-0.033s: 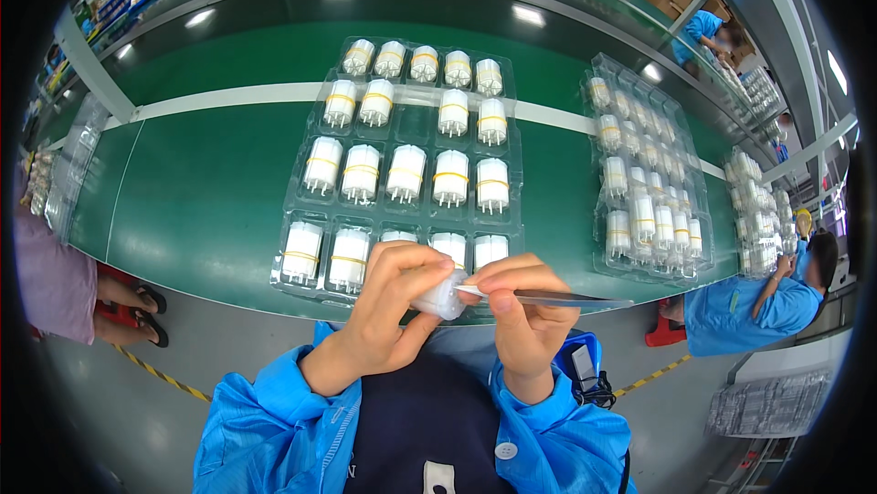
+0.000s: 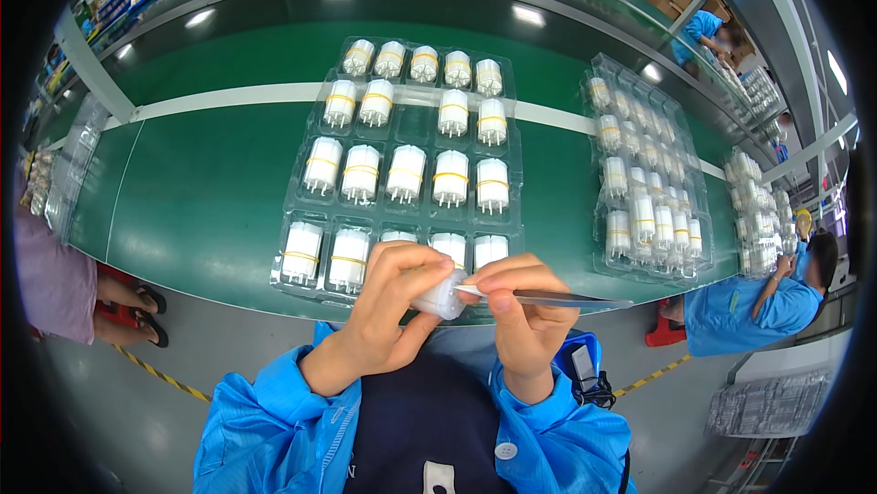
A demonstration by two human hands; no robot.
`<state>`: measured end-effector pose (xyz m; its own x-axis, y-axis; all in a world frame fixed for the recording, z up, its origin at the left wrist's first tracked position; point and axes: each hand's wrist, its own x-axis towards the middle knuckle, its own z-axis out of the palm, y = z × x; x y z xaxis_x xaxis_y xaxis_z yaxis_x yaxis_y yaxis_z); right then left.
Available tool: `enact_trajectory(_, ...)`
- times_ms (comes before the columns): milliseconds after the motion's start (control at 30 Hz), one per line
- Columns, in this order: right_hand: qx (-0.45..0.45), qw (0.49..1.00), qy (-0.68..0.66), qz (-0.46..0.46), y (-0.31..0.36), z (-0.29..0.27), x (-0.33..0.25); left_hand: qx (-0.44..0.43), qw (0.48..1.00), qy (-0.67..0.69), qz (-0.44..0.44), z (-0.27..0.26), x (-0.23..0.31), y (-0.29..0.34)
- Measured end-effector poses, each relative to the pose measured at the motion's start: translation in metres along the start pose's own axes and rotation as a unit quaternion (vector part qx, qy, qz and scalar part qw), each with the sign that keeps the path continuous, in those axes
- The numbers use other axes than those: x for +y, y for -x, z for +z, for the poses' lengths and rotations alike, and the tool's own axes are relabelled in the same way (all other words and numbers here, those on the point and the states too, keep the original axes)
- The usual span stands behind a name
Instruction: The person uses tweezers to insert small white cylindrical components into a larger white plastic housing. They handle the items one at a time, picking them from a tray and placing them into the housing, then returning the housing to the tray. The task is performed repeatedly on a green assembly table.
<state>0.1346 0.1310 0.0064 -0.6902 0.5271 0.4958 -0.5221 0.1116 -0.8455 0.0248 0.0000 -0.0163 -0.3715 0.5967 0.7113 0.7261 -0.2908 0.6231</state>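
Note:
Close to my body, at the near edge of the green bench, my left hand [image 2: 388, 311] grips a white cylindrical part [image 2: 438, 300] between thumb and fingers. Its rounded, translucent end faces my right hand [image 2: 528, 311]. That hand pinches a slim tool [image 2: 571, 299] with a pale tip and a long, flat grey end that sticks out to the right. The tip meets the edge of the white part, or lies right beside it; I cannot tell which. Just beyond my hands lies a clear plastic tray [image 2: 306, 185] with rows of white cylinders [image 2: 361, 174], yellow-banded and with metal pins.
More clear trays of white cylinders [image 2: 644, 220] stand on the bench [image 2: 201, 193] to the right. A person in blue [image 2: 754, 311] sits at the far right, another in purple [image 2: 55, 275] at the left. Under the bench edge is a blue bin [image 2: 585, 357] with a dark cable.

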Motion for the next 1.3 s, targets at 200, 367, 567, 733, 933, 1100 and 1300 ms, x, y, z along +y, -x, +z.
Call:
enact_trajectory(200, -0.031, 0.995, 0.099, -0.011, -0.006, 0.000, -0.009, -0.010, 1.000, -0.004, -0.012, -0.001, 0.001, -0.001)
enact_trajectory(367, -0.050, 0.974, 0.219, -0.043, -0.011, 0.004, -0.016, -0.028, 0.999, -0.029, -0.005, -0.004, -0.003, -0.002)
enact_trajectory(567, -0.010, 0.998, 0.054, -0.019, -0.007, -0.003, -0.008, -0.013, 0.993, 0.097, -0.069, -0.003, -0.003, 0.006)
enact_trajectory(733, -0.008, 0.998, 0.068, -0.015, -0.005, -0.003, -0.010, -0.007, 0.988, 0.129, -0.078, -0.001, -0.003, 0.008)
enact_trajectory(933, -0.026, 0.994, 0.102, -0.012, -0.006, -0.002, -0.012, -0.014, 0.992, 0.106, -0.063, -0.002, -0.002, 0.006)
enact_trajectory(1100, 0.003, 0.998, 0.055, 0.002, -0.004, 0.000, -0.008, -0.013, 0.993, 0.104, -0.055, -0.002, -0.004, 0.007)
enact_trajectory(1300, -0.003, 0.998, 0.058, 0.003, -0.005, -0.001, -0.008, -0.016, 0.996, 0.074, -0.037, -0.002, -0.004, 0.005)
